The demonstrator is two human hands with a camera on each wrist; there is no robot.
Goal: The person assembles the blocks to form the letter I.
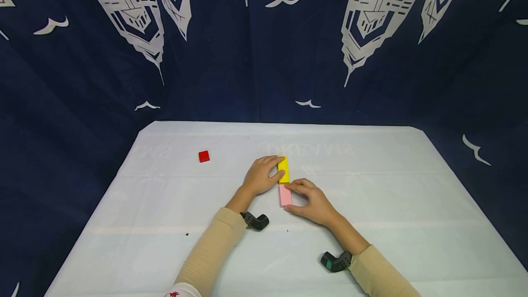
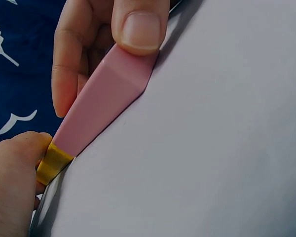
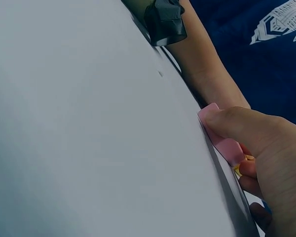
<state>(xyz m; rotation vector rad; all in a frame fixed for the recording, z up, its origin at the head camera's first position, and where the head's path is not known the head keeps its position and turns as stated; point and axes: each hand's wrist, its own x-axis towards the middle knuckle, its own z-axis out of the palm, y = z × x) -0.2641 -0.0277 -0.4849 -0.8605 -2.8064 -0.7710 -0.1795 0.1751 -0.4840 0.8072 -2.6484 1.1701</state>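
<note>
A yellow block point(image 1: 283, 171) and a pink block point(image 1: 285, 196) lie end to end in one line on the white table point(image 1: 371, 196). My left hand point(image 1: 261, 175) pinches the yellow block lengthwise, thumb at its near end and fingers at its far end. With thumb and fingertips, my right hand point(image 1: 312, 203) grips the pink block the same way. In the left wrist view, the pink block point(image 2: 103, 96) meets the yellow block point(image 2: 55, 160). The right wrist view shows the right thumb pressed on the pink block point(image 3: 227, 145); fingers mostly hide the yellow one.
A small red block point(image 1: 204, 156) sits apart, toward the far left of the table. Dark specks dot the cloth near the front. Behind the table hangs a dark blue curtain point(image 1: 255, 68) with white printed buildings and birds. Each wrist wears a black camera point(image 1: 255, 221).
</note>
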